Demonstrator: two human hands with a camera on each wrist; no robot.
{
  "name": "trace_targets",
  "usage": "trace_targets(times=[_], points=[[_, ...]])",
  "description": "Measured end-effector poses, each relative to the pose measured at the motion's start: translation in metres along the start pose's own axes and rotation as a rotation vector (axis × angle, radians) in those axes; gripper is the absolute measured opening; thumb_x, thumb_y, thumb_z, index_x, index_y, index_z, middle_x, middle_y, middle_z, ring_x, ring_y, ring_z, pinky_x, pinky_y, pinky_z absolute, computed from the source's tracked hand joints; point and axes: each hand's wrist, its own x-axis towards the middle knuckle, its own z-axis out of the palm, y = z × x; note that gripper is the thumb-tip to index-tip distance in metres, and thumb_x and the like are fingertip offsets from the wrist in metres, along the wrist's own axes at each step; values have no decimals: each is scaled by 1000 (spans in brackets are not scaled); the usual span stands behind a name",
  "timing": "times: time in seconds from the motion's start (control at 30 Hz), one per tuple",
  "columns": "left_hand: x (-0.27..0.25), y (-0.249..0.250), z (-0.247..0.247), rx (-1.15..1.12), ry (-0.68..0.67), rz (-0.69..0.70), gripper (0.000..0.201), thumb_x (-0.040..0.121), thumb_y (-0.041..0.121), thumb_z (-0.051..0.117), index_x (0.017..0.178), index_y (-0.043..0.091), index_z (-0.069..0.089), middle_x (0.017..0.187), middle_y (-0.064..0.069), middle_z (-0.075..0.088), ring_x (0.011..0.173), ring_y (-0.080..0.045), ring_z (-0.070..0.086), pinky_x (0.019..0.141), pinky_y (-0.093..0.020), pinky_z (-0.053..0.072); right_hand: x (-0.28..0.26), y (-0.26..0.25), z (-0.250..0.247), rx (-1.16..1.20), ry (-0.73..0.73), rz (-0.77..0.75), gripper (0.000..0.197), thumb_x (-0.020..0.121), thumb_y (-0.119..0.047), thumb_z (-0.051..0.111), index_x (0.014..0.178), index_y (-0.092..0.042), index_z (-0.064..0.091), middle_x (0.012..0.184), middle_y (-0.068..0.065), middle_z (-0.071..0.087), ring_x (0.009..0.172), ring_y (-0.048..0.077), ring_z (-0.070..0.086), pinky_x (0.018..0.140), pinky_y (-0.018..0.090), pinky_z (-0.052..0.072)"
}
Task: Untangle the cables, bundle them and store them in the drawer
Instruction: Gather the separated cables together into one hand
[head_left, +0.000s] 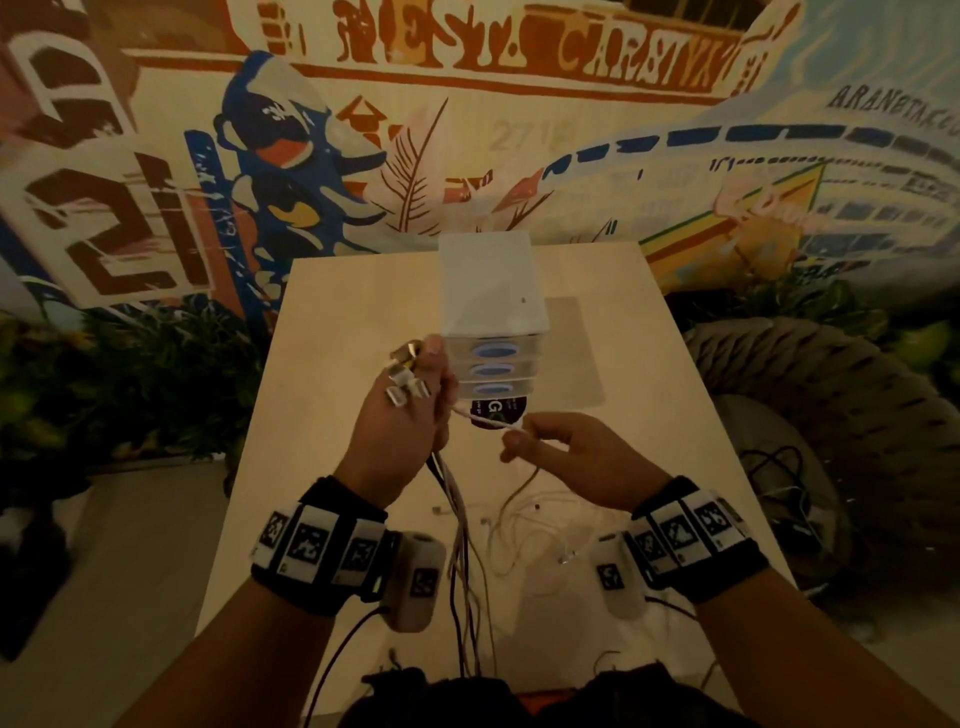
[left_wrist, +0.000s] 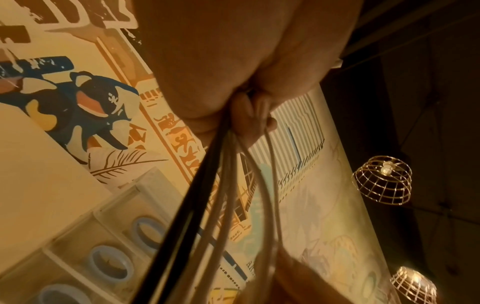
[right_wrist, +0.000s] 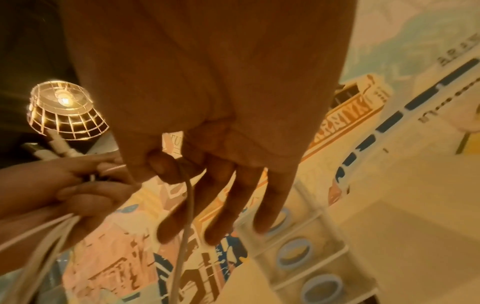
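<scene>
- The left hand (head_left: 402, 415) grips a bunch of cables (head_left: 457, 525) in front of the drawer unit (head_left: 493, 332), its fingers curled round them; the plugs (head_left: 408, 374) stick out above the fist and the rest hangs down to the surface (head_left: 322, 364).
- The right hand (head_left: 571, 457), just right of that fist, pinches one white cable (head_left: 488, 420) between thumb and forefinger; the other fingers are straight and spread.
- To do this step well, I think the right hand should draw the white cable slowly along its length while the left holds firm, and stop when a loop tightens.
- More loose cable (head_left: 524, 530) lies on the surface nearer the person than the drawer unit.
- All three drawers look closed.
- The head view alone shows the plugs and the loose tangle.
- The left wrist view shows dark and pale cables (left_wrist: 228, 195) mixed in one bunch.
- The right wrist view shows the pinch (right_wrist: 168, 164) clearly.
</scene>
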Motion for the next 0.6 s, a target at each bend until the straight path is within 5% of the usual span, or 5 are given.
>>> trace_targets(times=[0.13, 0.33, 0.43, 0.5, 0.6], points=[[1, 8, -9, -56, 45, 74, 35, 96, 45, 41, 76, 16, 43, 56, 2, 43, 41, -10, 33, 41, -20, 31, -19, 7, -31, -48, 37, 80, 37, 92, -51, 59, 76, -18, 60, 68, 2, 65, 63, 10, 61, 66, 20, 48], [4, 9, -26, -117, 120, 80, 35, 107, 40, 37, 80, 20, 48, 55, 7, 36, 43, -8, 29, 41, -18, 27, -61, 22, -100, -181, 280, 98, 42, 78, -57, 70, 69, -17, 63, 62, 14, 54, 57, 12, 48, 59, 33, 45], [7, 7, -27, -132, 137, 64, 36, 109, 38, 36, 81, 21, 52, 55, 7, 36, 42, -7, 29, 42, -17, 27, -88, 23, -120, -175, 306, 184, 36, 76, -46, 74, 70, -11, 67, 63, 16, 59, 54, 8, 49, 56, 19, 43], [7, 8, -24, -154, 138, 59, 36, 109, 37, 36, 81, 20, 51, 54, 7, 37, 41, -7, 30, 41, -17, 27, -110, 33, -121, -188, 257, 279, 30, 74, -44, 75, 73, -15, 70, 65, 11, 64, 52, 12, 55, 54, 15, 44], [6, 9, -18, -171, 140, 69, 35, 109, 36, 37, 82, 19, 50, 53, 8, 37, 41, -6, 31, 41, -17, 26, -139, 61, -98, -296, -94, 483, 36, 71, -68, 72, 75, -33, 69, 67, 1, 67, 58, 15, 62, 59, 23, 53]])
